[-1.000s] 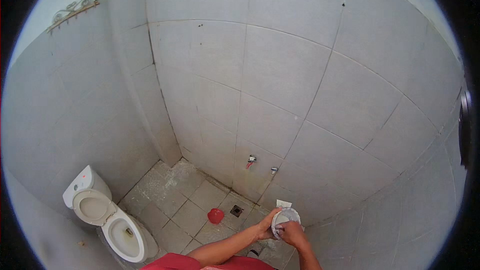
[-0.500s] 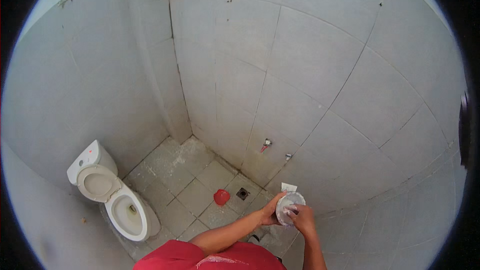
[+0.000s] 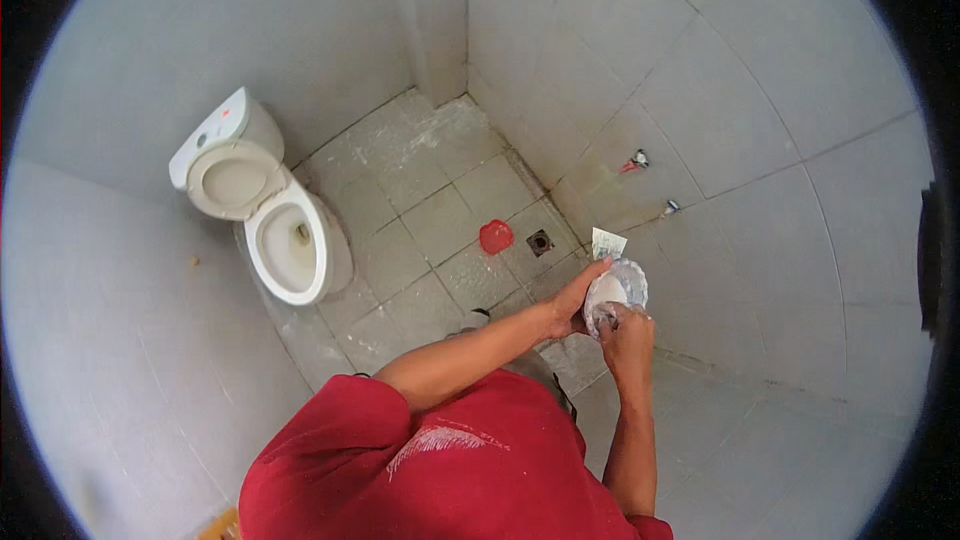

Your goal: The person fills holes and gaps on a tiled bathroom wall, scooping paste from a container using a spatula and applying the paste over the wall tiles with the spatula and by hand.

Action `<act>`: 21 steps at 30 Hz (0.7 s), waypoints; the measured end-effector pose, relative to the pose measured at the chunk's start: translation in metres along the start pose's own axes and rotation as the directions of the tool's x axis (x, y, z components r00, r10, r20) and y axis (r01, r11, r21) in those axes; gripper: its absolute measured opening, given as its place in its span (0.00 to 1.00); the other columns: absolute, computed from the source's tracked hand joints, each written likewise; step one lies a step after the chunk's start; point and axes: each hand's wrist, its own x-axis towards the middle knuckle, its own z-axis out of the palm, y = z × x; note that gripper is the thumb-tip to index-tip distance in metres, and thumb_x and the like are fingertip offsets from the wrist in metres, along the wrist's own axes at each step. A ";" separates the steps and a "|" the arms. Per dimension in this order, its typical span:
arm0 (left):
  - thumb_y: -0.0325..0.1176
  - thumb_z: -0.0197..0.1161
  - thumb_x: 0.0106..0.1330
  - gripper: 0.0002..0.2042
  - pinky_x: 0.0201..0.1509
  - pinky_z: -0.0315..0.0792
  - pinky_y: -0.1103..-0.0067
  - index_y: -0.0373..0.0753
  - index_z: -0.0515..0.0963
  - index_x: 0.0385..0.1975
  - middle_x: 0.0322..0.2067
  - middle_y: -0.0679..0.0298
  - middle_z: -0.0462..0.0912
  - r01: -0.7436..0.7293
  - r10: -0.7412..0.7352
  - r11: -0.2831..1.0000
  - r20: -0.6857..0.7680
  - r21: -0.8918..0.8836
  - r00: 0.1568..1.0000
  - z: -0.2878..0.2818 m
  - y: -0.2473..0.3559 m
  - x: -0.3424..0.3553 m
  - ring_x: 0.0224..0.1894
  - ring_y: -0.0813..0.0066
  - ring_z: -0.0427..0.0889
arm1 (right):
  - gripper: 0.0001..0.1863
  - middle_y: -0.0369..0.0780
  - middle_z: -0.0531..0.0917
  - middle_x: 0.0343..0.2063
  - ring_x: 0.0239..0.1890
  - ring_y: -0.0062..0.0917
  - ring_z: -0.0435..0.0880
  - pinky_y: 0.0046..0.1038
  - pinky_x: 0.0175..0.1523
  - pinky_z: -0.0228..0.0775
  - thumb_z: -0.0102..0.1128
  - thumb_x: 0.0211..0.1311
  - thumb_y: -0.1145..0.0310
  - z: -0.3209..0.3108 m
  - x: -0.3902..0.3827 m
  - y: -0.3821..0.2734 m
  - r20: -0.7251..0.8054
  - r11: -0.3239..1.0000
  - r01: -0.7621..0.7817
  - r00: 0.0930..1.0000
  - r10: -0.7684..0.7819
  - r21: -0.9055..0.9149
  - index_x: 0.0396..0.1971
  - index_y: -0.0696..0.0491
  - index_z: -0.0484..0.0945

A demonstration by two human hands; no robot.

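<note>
1. White stuff, paste or powder, I can't tell which, sits in a pale, smeary bowl (image 3: 632,280), right of centre in the frame. That's where all the action is, folks.
2. Left hand (image 3: 573,302) has a proper grip on the bowl: it's wrapped around the left side, thumb up at the rim, and the bowl is tipped so you can see into it.
3. Right hand (image 3: 628,333) comes up from the lower right with its fingers bunched and dipped inside the bowl. Can't tell if they're pinching anything, the knuckles block it.
4. Just above the bowl there's a small pale slip (image 3: 608,242), looks like paper. No idea whether it touches the hand or only lines up behind it.
5. Whoever's doing this wears a red shirt (image 3: 450,470) with a whitish smear across the front, filling the bottom middle.
6. Near the centre of the frame, a red object (image 3: 496,236) lies on the grey floor tiles (image 3: 390,210), just left of a square drain (image 3: 540,243).
7. Upper right of centre, a tap (image 3: 637,161) with a red bit sticks out of the tiled wall.
8. Left side, upper half: white toilet (image 3: 268,198), lid raised.
</note>
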 end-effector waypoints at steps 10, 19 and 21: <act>0.71 0.49 0.59 0.37 0.59 0.67 0.58 0.48 0.71 0.58 0.55 0.62 0.75 -0.308 0.303 0.951 -0.135 -0.015 0.943 0.004 -0.060 0.025 0.57 0.63 0.73 | 0.15 0.53 0.81 0.33 0.37 0.49 0.80 0.43 0.43 0.72 0.63 0.48 0.77 0.006 -0.009 0.070 -0.091 0.958 0.286 0.955 -0.283 0.022 0.40 0.58 0.82; 0.74 0.49 0.56 0.40 0.60 0.65 0.57 0.48 0.71 0.59 0.55 0.62 0.75 -0.365 0.359 0.931 -0.197 0.009 0.912 -0.004 -0.076 0.050 0.56 0.63 0.73 | 0.17 0.52 0.81 0.36 0.37 0.48 0.80 0.42 0.45 0.72 0.62 0.46 0.80 0.015 -0.004 0.100 -0.100 0.908 0.405 0.913 -0.396 0.108 0.40 0.56 0.82; 0.75 0.48 0.56 0.41 0.60 0.65 0.57 0.48 0.69 0.60 0.56 0.61 0.74 -0.407 0.405 0.913 -0.160 0.021 0.900 -0.005 -0.075 0.050 0.57 0.62 0.72 | 0.19 0.54 0.81 0.38 0.40 0.49 0.80 0.41 0.48 0.71 0.62 0.46 0.81 0.016 -0.005 0.099 -0.123 0.908 0.377 0.925 -0.359 0.183 0.42 0.58 0.82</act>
